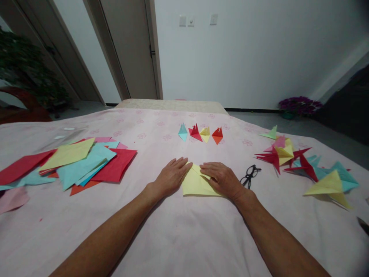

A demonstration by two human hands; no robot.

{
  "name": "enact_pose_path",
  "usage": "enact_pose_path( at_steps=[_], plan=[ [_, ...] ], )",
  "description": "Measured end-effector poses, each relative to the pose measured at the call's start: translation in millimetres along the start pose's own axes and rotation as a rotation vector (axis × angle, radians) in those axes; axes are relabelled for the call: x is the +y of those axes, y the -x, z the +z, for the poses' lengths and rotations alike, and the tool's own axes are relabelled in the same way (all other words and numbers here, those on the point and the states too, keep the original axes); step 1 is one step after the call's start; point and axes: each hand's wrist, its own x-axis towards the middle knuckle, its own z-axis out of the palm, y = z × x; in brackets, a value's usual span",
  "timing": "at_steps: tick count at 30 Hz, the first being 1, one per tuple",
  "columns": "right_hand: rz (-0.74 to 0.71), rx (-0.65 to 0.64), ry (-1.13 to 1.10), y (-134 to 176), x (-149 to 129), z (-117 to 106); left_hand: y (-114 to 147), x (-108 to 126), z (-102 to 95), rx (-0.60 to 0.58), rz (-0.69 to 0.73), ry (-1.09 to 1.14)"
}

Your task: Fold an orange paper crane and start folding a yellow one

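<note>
A sheet of yellow paper [198, 186] with a folded upper part lies on the tablecloth in front of me. My left hand [173, 176] is closed at its upper left edge, fingers pressed together and reaching forward. On the upper right side, my right hand [221, 177] has its fingers bent over the paper, closed on a folded edge. My palms hide parts of both sides of the sheet. Just right of my right hand lie black-handled scissors [250, 176], their blades partly hidden behind my wrist.
Loose coloured paper sheets [86, 165] are piled at the left. Several small folded paper birds [195, 132] stand in a row beyond my hands. More folded paper pieces [305, 165] lie heaped at the right. A pink-patterned tablecloth [161, 238] covers the table.
</note>
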Motion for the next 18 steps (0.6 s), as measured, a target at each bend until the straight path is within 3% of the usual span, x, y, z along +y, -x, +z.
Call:
enact_pose_path(
  at_steps=[4, 9, 18],
  plan=[
    [0.016, -0.032, -0.012, -1.3, -5.2, -7.9, 0.2, -2.1, -0.4, -0.018, 0.007, -0.007],
    [0.046, -0.175, -0.001, -1.1, -11.8, -20.6, -1.1, -7.5, 0.4, -0.061, 0.017, -0.057],
    [0.156, -0.253, 0.143, 23.9, -22.1, -25.6, -2.3, -11.7, 2.4, -0.077, 0.027, -0.104]
  ],
)
